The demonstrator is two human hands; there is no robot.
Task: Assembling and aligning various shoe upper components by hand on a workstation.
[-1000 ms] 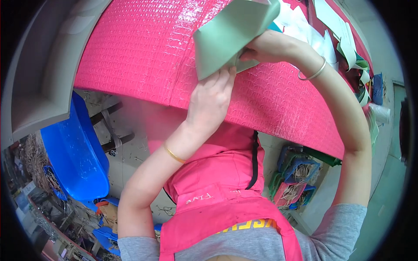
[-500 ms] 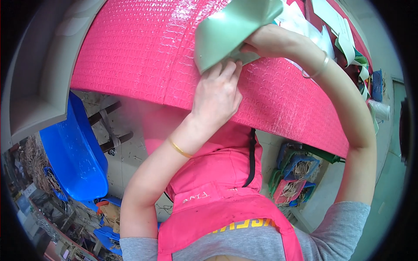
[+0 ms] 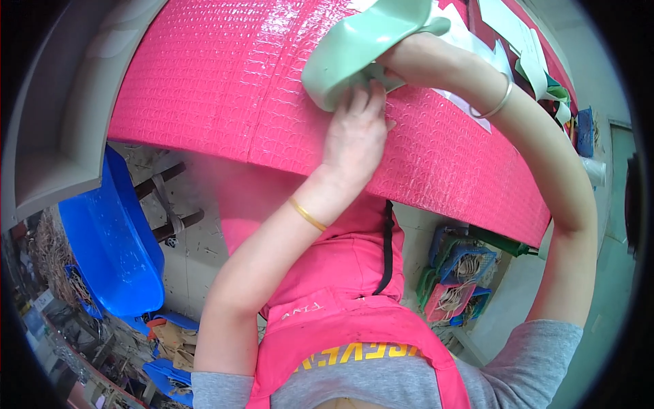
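A pale green, glossy flexible sheet is curled up over the table's near edge, between my two hands. My left hand, below a gold bracelet, reaches up to the sheet's lower edge with its fingertips closed on it; the tips are partly hidden in the fold. My right hand bends in from the right, below a silver bangle, and grips the sheet's right side. The right fingers are mostly hidden by the sheet.
The table has a shiny pink quilted cover. White papers and green scraps lie at its far right. A blue plastic chair stands at the left. Baskets with pale strips sit below right. A grey shelf borders the left.
The green sheet has folded into a rounder curl, its lower corner lifting and bending under. My left hand has shifted slightly right and down; my right hand has moved little.
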